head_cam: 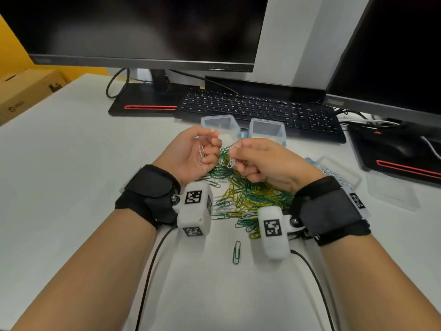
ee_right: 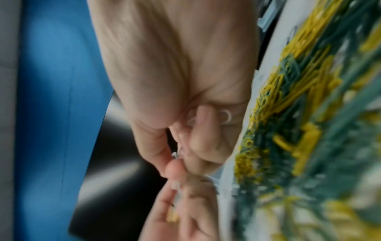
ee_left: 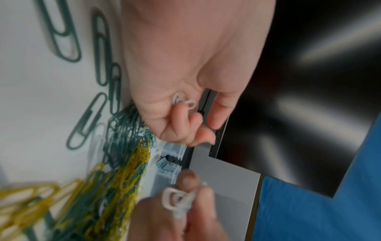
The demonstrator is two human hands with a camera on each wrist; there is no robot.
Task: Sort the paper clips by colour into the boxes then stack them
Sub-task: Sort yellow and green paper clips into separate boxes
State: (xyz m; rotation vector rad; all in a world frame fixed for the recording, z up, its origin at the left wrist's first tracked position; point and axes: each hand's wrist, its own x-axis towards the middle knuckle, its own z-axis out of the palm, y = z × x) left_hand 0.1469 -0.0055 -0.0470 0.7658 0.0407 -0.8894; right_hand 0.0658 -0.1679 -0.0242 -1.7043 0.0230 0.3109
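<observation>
Left grip (head_cam: 191, 149) cupping white clips (head_cam: 201, 152); right grip (head_cam: 257, 161) pinching more white clips (head_cam: 231, 161), both raised above green-and-yellow pile (head_cam: 248, 194) on bench (head_cam: 71, 163), presumably gathering one colour; open boxes (head_cam: 220, 124) beyond pile.

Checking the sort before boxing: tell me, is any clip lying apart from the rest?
Yes. One green clip lies alone on the desk, nearer the person than the green-and-yellow pile, between the two wrists.

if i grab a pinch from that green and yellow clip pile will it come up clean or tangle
Probably tangles: the pile lies interlocked, so neighbours likely drag along. The thin wire clips look light and may slip off. The lone green clip should lift cleanly.
</observation>
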